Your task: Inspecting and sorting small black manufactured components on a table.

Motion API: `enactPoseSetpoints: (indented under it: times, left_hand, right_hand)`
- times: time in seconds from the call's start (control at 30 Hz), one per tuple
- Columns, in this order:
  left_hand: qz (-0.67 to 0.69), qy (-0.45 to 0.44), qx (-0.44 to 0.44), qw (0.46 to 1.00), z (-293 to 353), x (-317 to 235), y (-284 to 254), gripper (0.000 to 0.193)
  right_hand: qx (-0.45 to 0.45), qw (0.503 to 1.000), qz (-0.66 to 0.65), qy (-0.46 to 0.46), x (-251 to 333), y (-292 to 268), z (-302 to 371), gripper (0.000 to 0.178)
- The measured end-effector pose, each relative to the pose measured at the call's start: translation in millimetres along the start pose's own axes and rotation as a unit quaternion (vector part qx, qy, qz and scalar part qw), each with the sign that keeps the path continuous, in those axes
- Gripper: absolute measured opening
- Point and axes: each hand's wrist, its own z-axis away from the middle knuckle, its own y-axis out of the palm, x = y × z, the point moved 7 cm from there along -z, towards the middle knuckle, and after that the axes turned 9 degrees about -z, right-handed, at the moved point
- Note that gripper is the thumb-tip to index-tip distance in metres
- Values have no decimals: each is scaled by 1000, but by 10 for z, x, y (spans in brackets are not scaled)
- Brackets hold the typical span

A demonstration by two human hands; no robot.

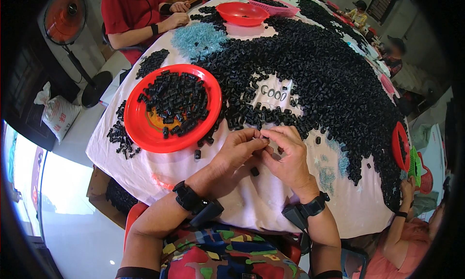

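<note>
My left hand (237,150) and my right hand (288,155) meet above the near part of the cloth-covered table. Thumbs and fingers of both are pinched together at the tips. Only a dark speck shows between them, so what they hold is mostly hidden. Loose small black plastic pieces lie close by, one black piece (255,171) just below the hands and another black piece (197,154) to the left. A red round tray (211,85), heaped with the same kind of short black pieces, stands left of my left hand.
A large pile of black pieces (310,51) spreads beyond my hands. Clear bluish small parts (198,39) lie at the far left, near a red basin (242,15) and a pink basket (276,8). Co-workers sit around the table; a fan (68,17) stands left.
</note>
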Motion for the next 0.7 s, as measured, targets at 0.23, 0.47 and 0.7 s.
enactPoseSetpoints:
  times: [0.23,0.47,0.7]
  left_hand:
    - [-13,-3,17,1000,17,-36,37,16]
    - [45,-53,-15,997,107,35,-6,23]
    - [26,-46,71,996,52,64,40,28]
  right_hand:
    - [1,1000,8,-26,-27,-2,-4,50]
    - [-11,998,27,-49,11,-60,-25,47]
    - [20,996,40,-77,46,-57,-12,44]
